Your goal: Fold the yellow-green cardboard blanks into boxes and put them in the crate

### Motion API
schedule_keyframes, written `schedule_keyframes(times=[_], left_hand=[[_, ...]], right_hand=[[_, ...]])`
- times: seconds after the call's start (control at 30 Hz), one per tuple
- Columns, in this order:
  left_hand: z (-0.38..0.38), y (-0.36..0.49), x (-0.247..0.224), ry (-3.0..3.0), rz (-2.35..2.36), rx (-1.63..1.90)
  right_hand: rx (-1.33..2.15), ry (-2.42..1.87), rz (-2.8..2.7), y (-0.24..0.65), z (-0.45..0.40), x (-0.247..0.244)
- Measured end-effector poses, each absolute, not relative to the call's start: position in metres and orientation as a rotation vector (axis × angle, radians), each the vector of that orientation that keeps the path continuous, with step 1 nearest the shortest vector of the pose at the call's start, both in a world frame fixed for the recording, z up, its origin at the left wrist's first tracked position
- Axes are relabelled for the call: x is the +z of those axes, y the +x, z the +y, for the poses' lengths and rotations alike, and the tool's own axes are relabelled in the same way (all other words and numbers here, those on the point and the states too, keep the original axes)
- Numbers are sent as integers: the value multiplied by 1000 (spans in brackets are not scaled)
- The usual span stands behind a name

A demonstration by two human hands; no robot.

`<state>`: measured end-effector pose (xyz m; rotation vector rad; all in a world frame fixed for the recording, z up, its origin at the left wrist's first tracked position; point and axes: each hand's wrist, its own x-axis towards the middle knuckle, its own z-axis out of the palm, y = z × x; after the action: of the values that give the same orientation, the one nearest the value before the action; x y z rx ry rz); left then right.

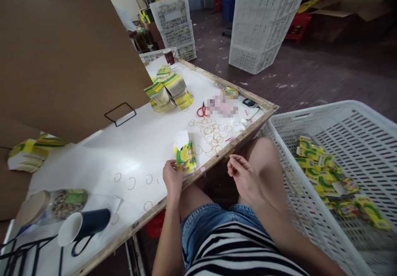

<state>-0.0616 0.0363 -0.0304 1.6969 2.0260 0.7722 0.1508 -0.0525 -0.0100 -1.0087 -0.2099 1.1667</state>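
A small stack of yellow and green printed cartons [185, 156] with white flaps stands near the front edge of the white table [102, 152]. My left hand [173, 178] grips its lower left side, thumb in front and the other fingers partly hidden. Off the table edge, above my knee, my right hand [243, 176] is closed with thumb and fingertips together; anything between them is too small to make out. Many loose rubber bands [214, 133] lie just beyond the cartons, with red-handled scissors [202, 110] behind them.
Bundled cartons [169, 87] sit farther back on the table. A dark mug [93, 224] lies on its side at left, near a jar [68, 201]. To my right, a white plastic crate [344, 110] holds yellow cartons [328, 172]. A cardboard sheet [68, 44] rises at left.
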Motion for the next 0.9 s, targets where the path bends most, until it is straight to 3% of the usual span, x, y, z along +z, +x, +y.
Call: schedule_keyframes(times=[0.43,0.7,0.9], left_hand=[[25,-54,-9,1606,1936,980],[-33,-31,34,1432,1220,1107],[-43,-28,27,1183,985,939]], right_hand=[[1168,-1172,-507,132,-55,-8],[620,-1211,-1404,119,-49,29],[672,-1227,-1276,113,-52,24]])
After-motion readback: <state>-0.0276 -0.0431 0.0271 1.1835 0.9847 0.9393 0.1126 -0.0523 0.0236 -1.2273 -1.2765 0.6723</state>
